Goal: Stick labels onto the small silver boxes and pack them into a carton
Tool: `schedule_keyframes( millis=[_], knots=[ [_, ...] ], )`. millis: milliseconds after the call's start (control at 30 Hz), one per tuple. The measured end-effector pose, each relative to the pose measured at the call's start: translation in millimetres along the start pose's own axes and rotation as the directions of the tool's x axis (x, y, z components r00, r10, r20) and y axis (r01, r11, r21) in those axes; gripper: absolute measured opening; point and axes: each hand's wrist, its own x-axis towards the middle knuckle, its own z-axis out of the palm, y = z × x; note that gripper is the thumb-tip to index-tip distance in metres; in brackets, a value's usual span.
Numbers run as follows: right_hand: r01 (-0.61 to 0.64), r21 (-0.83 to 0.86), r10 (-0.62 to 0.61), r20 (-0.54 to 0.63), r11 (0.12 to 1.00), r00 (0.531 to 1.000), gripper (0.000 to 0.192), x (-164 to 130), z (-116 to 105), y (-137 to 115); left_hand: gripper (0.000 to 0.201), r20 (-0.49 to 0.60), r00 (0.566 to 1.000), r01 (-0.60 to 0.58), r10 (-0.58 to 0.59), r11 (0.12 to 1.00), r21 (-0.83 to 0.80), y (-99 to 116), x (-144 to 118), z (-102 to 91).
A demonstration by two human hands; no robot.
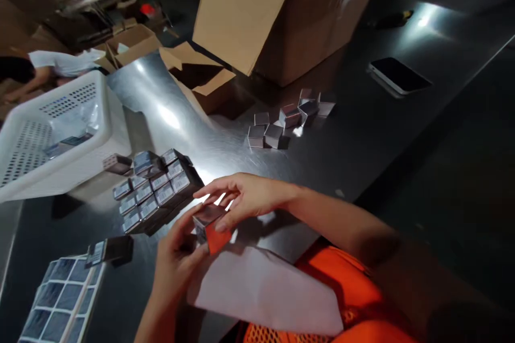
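Note:
Between my two hands is a small shiny box (207, 218), its near face reflecting orange. My left hand (179, 257) grips its left side with thumb and fingers. From the right, my right hand (241, 201) rests its thumb on the box's near face, with its fingers arched over the top. Left of my hands, several similar small boxes (155, 193) with printed labels are stacked in rows. A single small box (110, 250) lies at the corner of a label sheet stack (60, 300). White paper (265, 292) lies below my hands, over the table's front edge.
A white perforated basket (116, 123) holding small items stands at left. More shiny boxes (273, 134) sit in a loose group beyond my hands. Open cartons (241, 16) stand at the back, and a phone (400, 75) lies at right. Another person's arm (32, 83) shows at far left.

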Motion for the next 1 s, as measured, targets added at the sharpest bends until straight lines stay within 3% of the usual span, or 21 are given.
schedule_keyframes(
  millis=[67, 133, 233, 300, 400, 500, 533, 567, 600, 633, 733, 767, 800, 867, 933, 1000],
  knots=[
    [0.054, -0.255, -0.079, -0.087, 0.965, 0.993, 0.069, -2.2, -3.3, -3.1, 0.072, -0.015, 0.997, 0.082, -0.081, 0.992, 0.098, -2.0, 2.2, -0.2],
    [0.048, -0.582, -0.183, -0.177, 0.811, 0.967, 0.059, -4.0, -8.0, -6.7, 0.079, -0.051, 0.991, 0.13, -0.123, 0.978, 0.163, -3.4, 4.7, -0.9],
    [-0.143, -0.87, -0.339, -0.329, 0.472, 0.881, 0.047, -4.4, -20.9, -8.8, 0.07, -0.105, 0.988, 0.132, -0.113, 0.972, 0.196, -4.4, 7.9, -2.9],
    [-0.304, -0.886, -0.432, -0.44, 0.35, 0.787, 0.036, -4.6, -34.8, -6.9, 0.061, -0.126, 0.988, 0.11, -0.087, 0.976, 0.188, -4.4, 9.0, -4.4],
    [-0.445, -0.835, -0.558, -0.547, 0.322, 0.624, 0.017, -7.6, -58.8, -3.6, 0.05, -0.139, 0.989, 0.071, -0.045, 0.979, 0.189, -3.4, 9.6, -7.1],
    [-0.516, -0.788, -0.672, -0.584, 0.335, 0.455, 0.019, -9.7, -70.8, -4.7, 0.048, -0.197, 0.98, 0.016, 0.023, 0.981, 0.193, -2.3, 10.4, -10.6],
    [-0.524, -0.781, -0.695, -0.584, 0.339, 0.42, 0.024, -8.9, -68.8, -5.5, 0.047, -0.239, 0.97, -0.001, 0.048, 0.981, 0.194, -2.2, 10.7, -11.5],
    [-0.507, -0.789, -0.704, -0.576, 0.347, 0.415, 0.031, -7.1, -63.3, -5.9, 0.047, -0.288, 0.955, -0.015, 0.072, 0.98, 0.196, -2.1, 10.8, -12.3],
    [-0.453, -0.813, -0.694, -0.562, 0.365, 0.45, 0.038, -4.5, -54.7, -5.7, 0.046, -0.335, 0.937, -0.027, 0.095, 0.979, 0.203, -2.1, 10.6, -12.6],
    [-0.356, -0.845, -0.659, -0.535, 0.4, 0.529, 0.042, -1.4, -43.5, -4.5, 0.044, -0.377, 0.919, -0.038, 0.119, 0.976, 0.216, -2.0, 10.2, -12.6],
    [0.006, -0.776, -0.39, -0.311, 0.631, 0.867, 0.06, 6.7, -6.1, 2.8, 0.038, -0.483, 0.858, -0.065, 0.175, 0.97, 0.236, -1.1, 8.6, -11.3],
    [0.054, -0.703, -0.274, -0.204, 0.709, 0.94, 0.07, 8.0, 3.7, 5.7, 0.039, -0.511, 0.843, -0.067, 0.169, 0.975, 0.211, -0.7, 8.3, -11.0],
    [0.047, -0.643, -0.162, -0.12, 0.765, 0.979, 0.078, 8.8, 10.8, 8.3, 0.039, -0.534, 0.831, -0.068, 0.154, 0.982, 0.177, -0.2, 8.5, -11.2],
    [-0.017, -0.577, -0.013, -0.048, 0.816, 0.999, 0.077, 9.4, 17.4, 12.5, 0.043, -0.576, 0.814, -0.047, 0.08, 0.996, 0.072, 1.1, 9.9, -14.1],
    [-0.047, -0.556, -0.01, -0.099, 0.83, 0.995, 0.059, 10.5, 16.9, 14.8, 0.053, -0.559, 0.828, 0.0, -0.043, 0.997, -0.077, 3.1, 12.6, -20.8],
    [-0.035, -0.556, -0.086, -0.189, 0.831, 0.978, 0.045, 12.4, 14.6, 14.7, 0.065, -0.382, 0.904, 0.111, -0.193, 0.968, -0.225, 6.8, 16.0, -29.5]
  ],
)
